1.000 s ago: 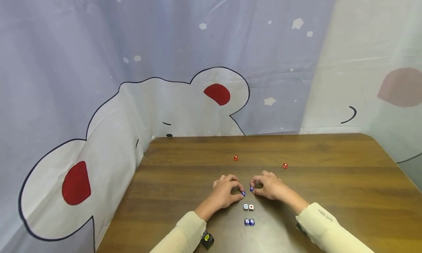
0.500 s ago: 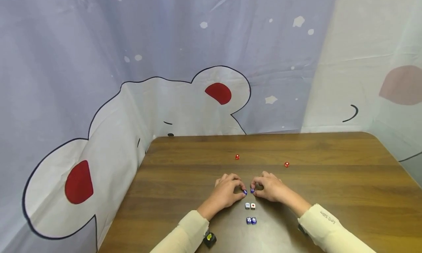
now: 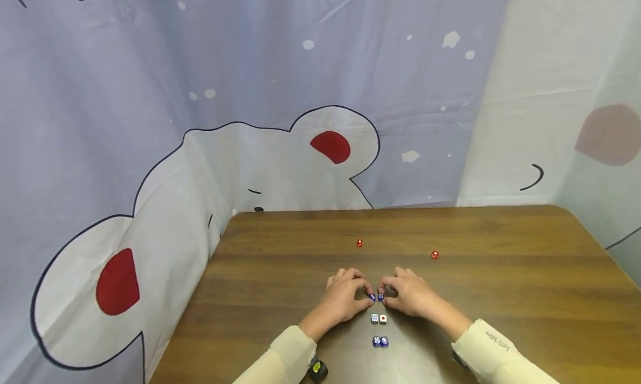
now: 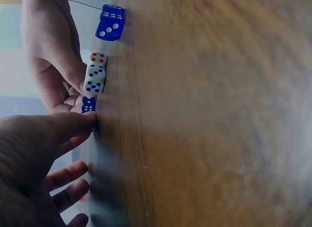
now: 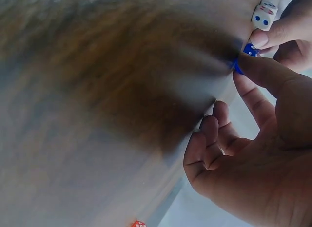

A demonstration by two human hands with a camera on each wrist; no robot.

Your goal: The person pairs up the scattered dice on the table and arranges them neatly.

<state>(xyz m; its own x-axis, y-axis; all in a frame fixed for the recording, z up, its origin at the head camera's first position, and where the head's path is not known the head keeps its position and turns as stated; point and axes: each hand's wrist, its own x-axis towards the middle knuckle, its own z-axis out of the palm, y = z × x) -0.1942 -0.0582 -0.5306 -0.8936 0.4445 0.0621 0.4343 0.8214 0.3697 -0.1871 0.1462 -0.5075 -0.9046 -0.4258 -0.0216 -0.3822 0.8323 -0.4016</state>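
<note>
Between thumb and index fingertip my left hand (image 3: pixel 343 296) pinches a small blue die (image 3: pixel 372 298) on the wooden table. Facing it, my right hand (image 3: pixel 409 295) pinches a second blue die (image 3: pixel 381 297) in the same way. Only a narrow gap parts the two dice in the head view. In the right wrist view, the right thumb mostly covers its blue die (image 5: pixel 238 67), with the left hand's blue die (image 5: pixel 250 49) just beyond. Nearer the body, a white die (image 3: pixel 374 319) and another white die (image 3: pixel 383 319) stand side by side.
Closer to the front, a blue die (image 3: pixel 377 341) sits against another blue die (image 3: pixel 384 341). Beyond the hands lie a red die (image 3: pixel 359 243) and, farther right, another red die (image 3: pixel 434 255). A patterned curtain (image 3: pixel 280 167) hangs behind the table (image 3: pixel 280 234).
The two pinched blue dice have drawn closer together, the right hand shifting slightly left and the left hand slightly right. The white, red and front blue dice keep their places.
</note>
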